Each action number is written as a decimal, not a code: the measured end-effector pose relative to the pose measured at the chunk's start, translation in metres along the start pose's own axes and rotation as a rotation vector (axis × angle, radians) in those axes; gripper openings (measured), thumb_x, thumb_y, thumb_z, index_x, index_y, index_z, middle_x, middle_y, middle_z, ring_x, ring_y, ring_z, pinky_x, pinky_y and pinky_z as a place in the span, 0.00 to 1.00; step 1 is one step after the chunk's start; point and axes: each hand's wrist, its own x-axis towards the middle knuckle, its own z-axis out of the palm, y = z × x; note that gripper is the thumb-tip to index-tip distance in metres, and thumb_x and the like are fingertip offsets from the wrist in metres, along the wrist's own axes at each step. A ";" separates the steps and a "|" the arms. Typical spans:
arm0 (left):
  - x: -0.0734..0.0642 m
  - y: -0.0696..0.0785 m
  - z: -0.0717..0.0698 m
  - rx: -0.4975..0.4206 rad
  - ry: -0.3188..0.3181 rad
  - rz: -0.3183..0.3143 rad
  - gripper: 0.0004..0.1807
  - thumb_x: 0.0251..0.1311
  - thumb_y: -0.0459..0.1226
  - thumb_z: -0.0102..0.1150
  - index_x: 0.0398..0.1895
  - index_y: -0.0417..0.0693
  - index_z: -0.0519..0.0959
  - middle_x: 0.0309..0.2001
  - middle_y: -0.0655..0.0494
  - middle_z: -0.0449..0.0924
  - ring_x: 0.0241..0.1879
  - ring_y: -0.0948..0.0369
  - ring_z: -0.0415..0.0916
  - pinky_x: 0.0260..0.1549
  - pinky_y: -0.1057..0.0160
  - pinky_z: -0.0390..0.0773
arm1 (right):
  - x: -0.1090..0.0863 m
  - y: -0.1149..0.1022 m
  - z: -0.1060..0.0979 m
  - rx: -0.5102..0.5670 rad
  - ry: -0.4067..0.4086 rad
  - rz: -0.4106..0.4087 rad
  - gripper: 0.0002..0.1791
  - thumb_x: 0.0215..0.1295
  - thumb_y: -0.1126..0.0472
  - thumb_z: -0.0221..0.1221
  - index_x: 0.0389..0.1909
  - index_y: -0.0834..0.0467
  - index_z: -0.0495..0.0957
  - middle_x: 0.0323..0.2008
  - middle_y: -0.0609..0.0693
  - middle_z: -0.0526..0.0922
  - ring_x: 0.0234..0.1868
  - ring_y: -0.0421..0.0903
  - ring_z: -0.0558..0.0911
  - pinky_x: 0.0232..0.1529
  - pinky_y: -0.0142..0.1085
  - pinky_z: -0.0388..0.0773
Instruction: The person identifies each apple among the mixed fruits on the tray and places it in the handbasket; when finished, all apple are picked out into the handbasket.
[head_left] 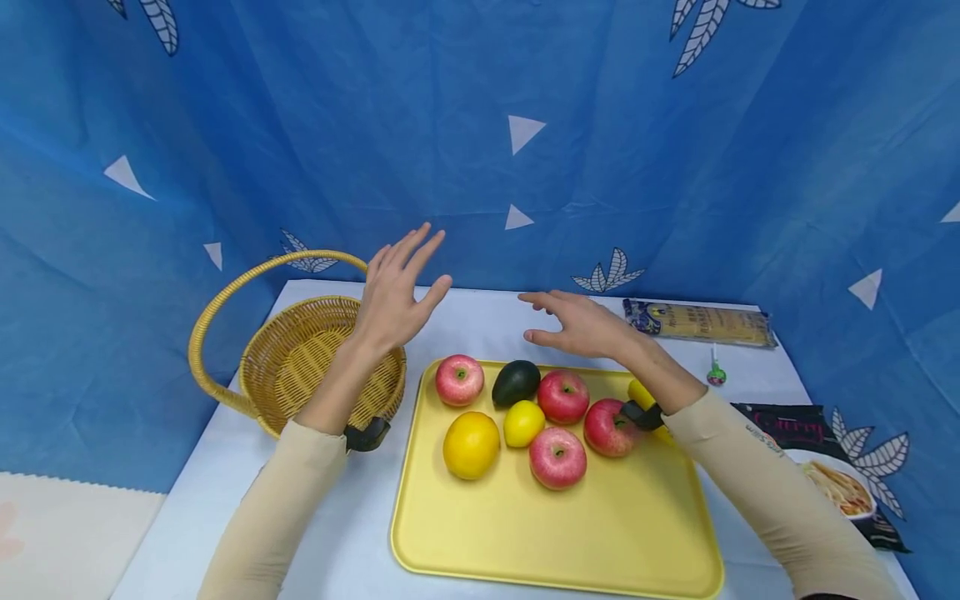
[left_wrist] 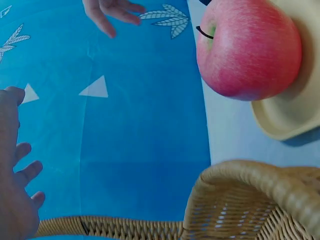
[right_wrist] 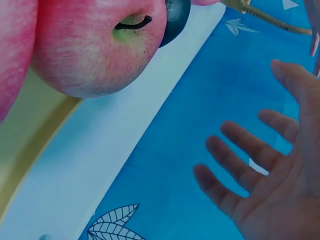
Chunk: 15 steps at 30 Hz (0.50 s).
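My left hand [head_left: 395,300] is held in the air above the right rim of the wicker basket [head_left: 258,367], fingers spread and nothing in them. Across from it, my right hand [head_left: 585,323] hovers over the far edge of the yellow tray [head_left: 600,533], its fingers extended and holding nothing. On the tray lie several red apples [head_left: 557,458], a dark green avocado [head_left: 516,383], a lemon [head_left: 523,423] and a larger round yellow fruit [head_left: 471,445]. A yellow thing [head_left: 640,395] at the tray's right side is partly hidden by my right wrist.
The basket's tall handle [head_left: 201,333] arches up at the left. To the tray's right are a long noodle packet [head_left: 701,323], a green lollipop [head_left: 716,375] and a black food bag [head_left: 795,425], partly behind my right sleeve. A blue curtain [head_left: 465,150] hangs behind the white table [head_left: 480,321].
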 end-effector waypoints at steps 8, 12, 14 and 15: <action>-0.008 -0.005 -0.015 -0.082 0.076 -0.008 0.30 0.71 0.50 0.57 0.75 0.62 0.66 0.75 0.59 0.64 0.73 0.53 0.62 0.68 0.41 0.64 | 0.003 -0.007 0.002 0.039 -0.078 -0.104 0.35 0.67 0.42 0.62 0.73 0.45 0.67 0.65 0.49 0.76 0.60 0.47 0.78 0.56 0.47 0.81; -0.010 -0.005 -0.019 -0.101 0.099 0.019 0.29 0.70 0.48 0.58 0.73 0.61 0.69 0.72 0.59 0.68 0.71 0.54 0.65 0.66 0.44 0.68 | 0.006 -0.011 0.004 0.049 -0.093 -0.127 0.35 0.67 0.42 0.62 0.73 0.45 0.67 0.64 0.49 0.76 0.59 0.47 0.78 0.54 0.46 0.82; -0.010 -0.005 -0.020 -0.113 0.117 0.046 0.29 0.69 0.46 0.60 0.72 0.59 0.70 0.71 0.58 0.70 0.70 0.53 0.66 0.67 0.45 0.68 | 0.007 -0.014 0.004 0.053 -0.100 -0.141 0.35 0.67 0.42 0.62 0.73 0.46 0.67 0.63 0.49 0.77 0.58 0.47 0.79 0.53 0.46 0.82; -0.011 -0.004 -0.021 -0.117 0.126 0.060 0.28 0.69 0.46 0.60 0.72 0.58 0.71 0.71 0.57 0.70 0.69 0.54 0.67 0.67 0.46 0.68 | 0.007 -0.015 0.004 0.059 -0.103 -0.150 0.35 0.67 0.42 0.62 0.73 0.46 0.67 0.63 0.50 0.77 0.58 0.48 0.79 0.53 0.46 0.82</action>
